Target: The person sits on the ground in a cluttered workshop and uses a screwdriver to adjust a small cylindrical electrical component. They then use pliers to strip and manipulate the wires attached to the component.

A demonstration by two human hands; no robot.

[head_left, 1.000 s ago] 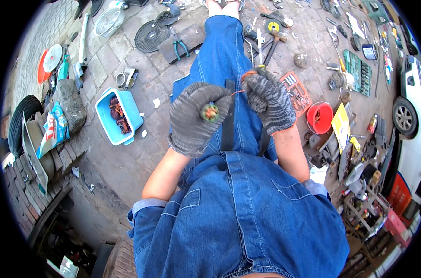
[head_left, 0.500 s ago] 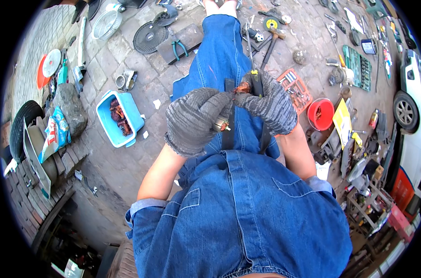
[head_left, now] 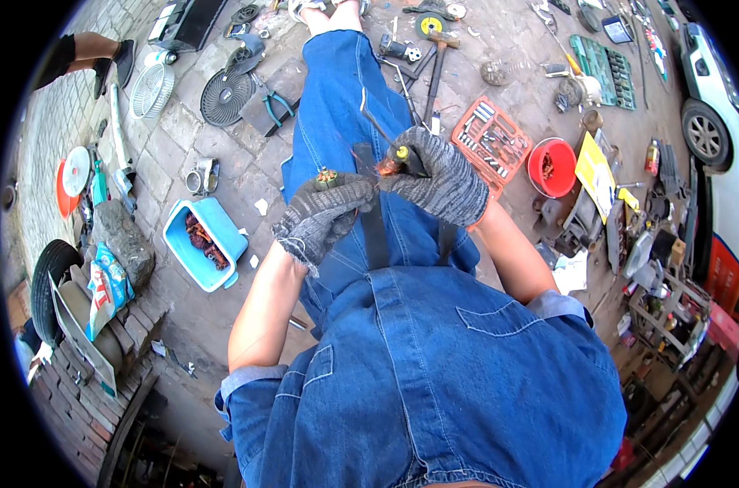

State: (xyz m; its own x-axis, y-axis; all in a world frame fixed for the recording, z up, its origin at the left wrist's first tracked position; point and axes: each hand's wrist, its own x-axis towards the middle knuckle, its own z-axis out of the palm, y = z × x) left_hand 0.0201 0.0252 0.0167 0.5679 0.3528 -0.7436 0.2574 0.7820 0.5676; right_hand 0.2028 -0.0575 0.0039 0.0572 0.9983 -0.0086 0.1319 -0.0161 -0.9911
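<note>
Both my hands wear grey knitted gloves and are close together above my lap. My left hand [head_left: 324, 213] is closed round a small cylindrical part [head_left: 326, 176], whose coppery and greenish end sticks out past the glove. In my right hand [head_left: 444, 179] is a screwdriver [head_left: 403, 154] with a black and yellow handle, its thin shaft slanting away to the upper left. A tuft of copper wire [head_left: 388, 167] shows at the right fingertips, beside the left ones. The gloves hide most of the cylindrical part.
On the paving at left stands a blue tub [head_left: 236, 241] holding coppery pieces. A red bucket [head_left: 551, 192] and an orange socket set [head_left: 490, 142] lie to the right. Pliers [head_left: 276, 107] and a hammer [head_left: 439, 65] are farther off. Another person's legs [head_left: 93, 50] show at far left.
My left hand has turned, and its part now points away from me instead of right. The screwdriver shaft now leans left. The view has shifted, bringing another person's legs further in.
</note>
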